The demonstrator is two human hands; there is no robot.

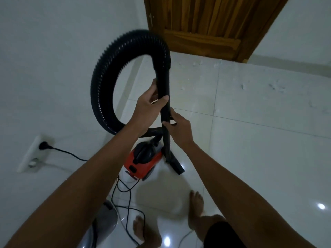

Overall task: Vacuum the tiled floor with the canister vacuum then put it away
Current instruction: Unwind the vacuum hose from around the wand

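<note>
On white tiles, red canister vacuum [141,162] with looping black hose [107,72].

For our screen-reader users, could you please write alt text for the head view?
Both hands grip an upright black vacuum wand, left hand above right hand; its ribbed hose loops to a red canister on the white tiled floor.

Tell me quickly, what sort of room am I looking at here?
Most likely a room in a home: glossy white tiled floor, plain white walls, a wooden door and a wall socket with the vacuum's cord plugged in. Both hands hold the wand.
</note>
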